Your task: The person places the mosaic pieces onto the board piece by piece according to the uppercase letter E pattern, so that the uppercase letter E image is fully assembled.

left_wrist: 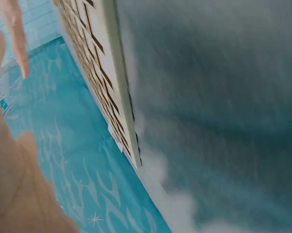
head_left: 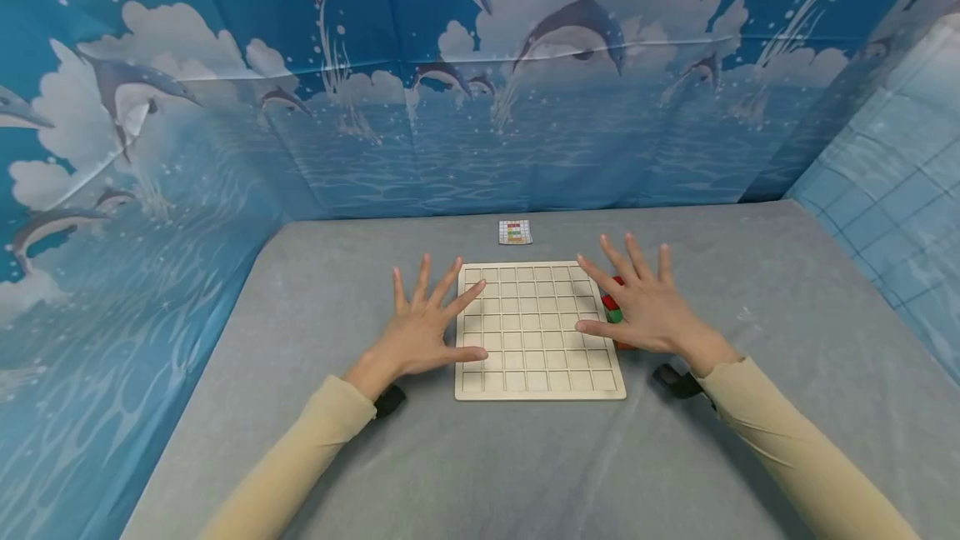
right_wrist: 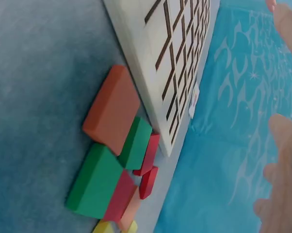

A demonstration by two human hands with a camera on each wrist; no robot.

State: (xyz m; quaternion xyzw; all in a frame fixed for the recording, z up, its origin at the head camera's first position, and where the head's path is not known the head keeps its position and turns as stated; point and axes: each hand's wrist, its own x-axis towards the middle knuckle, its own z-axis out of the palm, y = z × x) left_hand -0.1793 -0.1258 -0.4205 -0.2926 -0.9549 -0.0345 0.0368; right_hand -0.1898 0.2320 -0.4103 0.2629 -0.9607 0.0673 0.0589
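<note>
Currently left hand [head_left: 420, 336] above board [head_left: 536, 330]'s left edge, fingers straight, spread; right hand [head_left: 651, 307] above right edge, fingers likewise spread. Board flat on grey table [head_left: 465, 465]. Blocks [right_wrist: 95, 182] just beside board's right edge, partly hidden by right hand in head view. Card [head_left: 514, 232] behind board, dolphin curtain [head_left: 450, 157] beyond.

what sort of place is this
Perhaps a small screened-off corner set up for tabletop activities: dolphin-print curtains enclose a grey-covered table, and a gridded board lies there with coloured blocks beside it.
</note>
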